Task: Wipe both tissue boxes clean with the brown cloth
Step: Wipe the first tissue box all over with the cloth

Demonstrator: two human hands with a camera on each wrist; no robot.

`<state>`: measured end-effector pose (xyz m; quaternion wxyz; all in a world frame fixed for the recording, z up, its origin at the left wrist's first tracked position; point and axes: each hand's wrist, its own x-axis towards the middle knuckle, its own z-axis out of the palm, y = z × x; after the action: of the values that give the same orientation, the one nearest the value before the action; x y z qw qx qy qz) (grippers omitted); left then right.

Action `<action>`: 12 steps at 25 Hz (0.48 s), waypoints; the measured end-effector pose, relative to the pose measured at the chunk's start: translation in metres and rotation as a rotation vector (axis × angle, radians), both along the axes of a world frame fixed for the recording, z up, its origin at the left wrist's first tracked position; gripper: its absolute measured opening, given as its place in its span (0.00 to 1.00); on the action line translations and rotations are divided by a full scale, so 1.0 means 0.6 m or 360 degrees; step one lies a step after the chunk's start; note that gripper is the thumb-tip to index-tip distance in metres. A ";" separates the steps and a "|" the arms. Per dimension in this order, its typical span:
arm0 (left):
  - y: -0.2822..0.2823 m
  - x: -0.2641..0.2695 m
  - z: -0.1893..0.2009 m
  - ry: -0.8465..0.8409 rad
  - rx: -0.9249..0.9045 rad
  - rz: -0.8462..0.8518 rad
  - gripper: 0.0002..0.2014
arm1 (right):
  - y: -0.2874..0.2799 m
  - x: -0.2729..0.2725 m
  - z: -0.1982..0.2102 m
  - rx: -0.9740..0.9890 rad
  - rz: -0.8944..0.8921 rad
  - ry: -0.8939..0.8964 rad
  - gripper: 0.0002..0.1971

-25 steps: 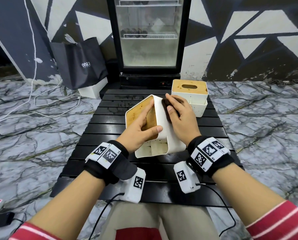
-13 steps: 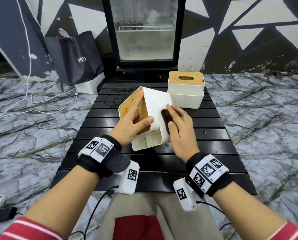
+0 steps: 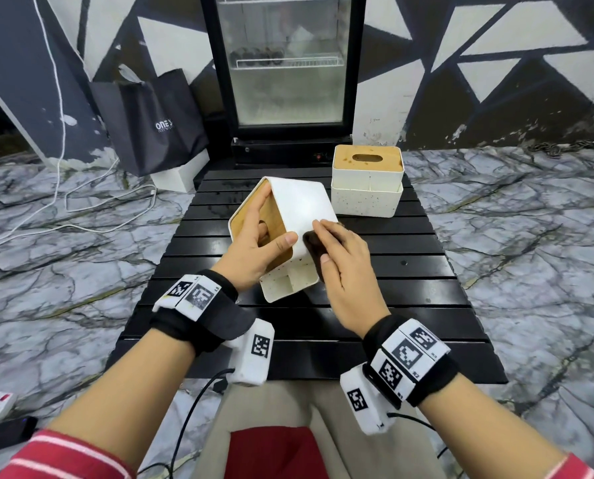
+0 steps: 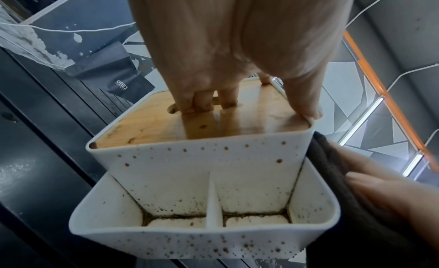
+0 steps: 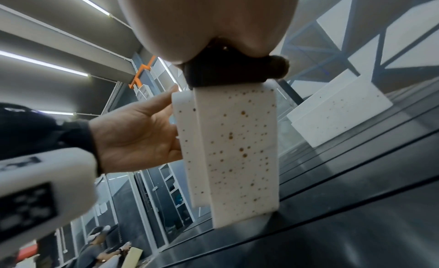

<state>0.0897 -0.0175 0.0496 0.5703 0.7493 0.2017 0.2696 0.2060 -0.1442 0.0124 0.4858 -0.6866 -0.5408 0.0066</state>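
Note:
A white tissue box with a wooden lid lies tipped on the black slatted table, lid facing left. My left hand grips it, fingers hooked into the lid slot and thumb on the lid's edge. My right hand presses the brown cloth flat against the box's upturned white side, near its lower end. In the wrist views the box shows brown specks, and the cloth is bunched under my palm. The second tissue box stands upright at the far right.
A glass-door fridge stands just behind the table. A black paper bag and white cables lie on the marble floor to the left. The table's near edge lies over my knees.
My right hand has slid the cloth down the box's white side from the top ridge toward me. The left hand keeps its grip on the lid.

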 end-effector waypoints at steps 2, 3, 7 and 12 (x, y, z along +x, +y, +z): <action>0.000 -0.002 0.000 0.0004 -0.0035 0.0037 0.41 | 0.001 0.013 0.002 0.0004 0.0003 0.0016 0.25; -0.001 -0.003 0.000 0.0000 -0.0046 0.0058 0.40 | 0.002 0.017 0.003 -0.0001 -0.0024 0.0045 0.24; 0.001 -0.002 0.002 0.0002 0.0003 0.0012 0.38 | 0.009 0.000 0.012 -0.0018 -0.0002 0.0022 0.25; -0.003 0.010 0.005 -0.0028 0.0037 -0.0056 0.36 | 0.042 0.010 0.042 0.0038 0.0052 0.0008 0.24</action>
<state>0.0957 -0.0190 0.0526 0.5680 0.7569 0.1804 0.2683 0.2122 -0.1190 0.0377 0.4952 -0.6718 -0.5508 0.0099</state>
